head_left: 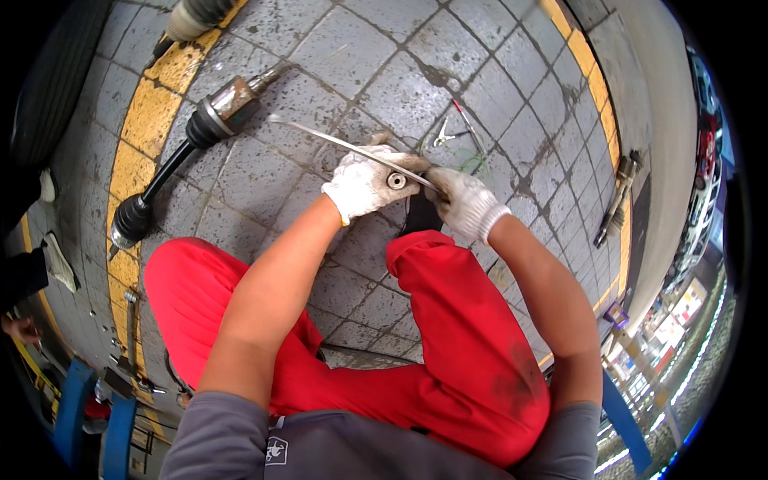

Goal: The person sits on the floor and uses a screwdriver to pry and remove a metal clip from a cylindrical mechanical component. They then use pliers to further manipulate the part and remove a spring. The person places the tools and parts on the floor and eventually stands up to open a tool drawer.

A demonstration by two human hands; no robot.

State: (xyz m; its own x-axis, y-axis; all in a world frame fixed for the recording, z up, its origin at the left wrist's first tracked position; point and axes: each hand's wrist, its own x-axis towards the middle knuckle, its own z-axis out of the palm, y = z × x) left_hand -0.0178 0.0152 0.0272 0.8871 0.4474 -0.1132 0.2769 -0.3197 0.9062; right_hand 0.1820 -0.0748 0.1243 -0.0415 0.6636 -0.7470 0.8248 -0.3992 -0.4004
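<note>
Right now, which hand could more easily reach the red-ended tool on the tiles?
Probably the white-gloved right hand: it lies nearer the thin red-ended tool. The white-gloved left hand is farther off; both touch the long silvery strip.

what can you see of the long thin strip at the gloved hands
The strip is slim, pale grey and metal-looking, appearing slightly curved. It slants from a free end at upper left, passes across the gloved left hand and reaches the gloved right hand, where its other end is hard to make out.
</note>
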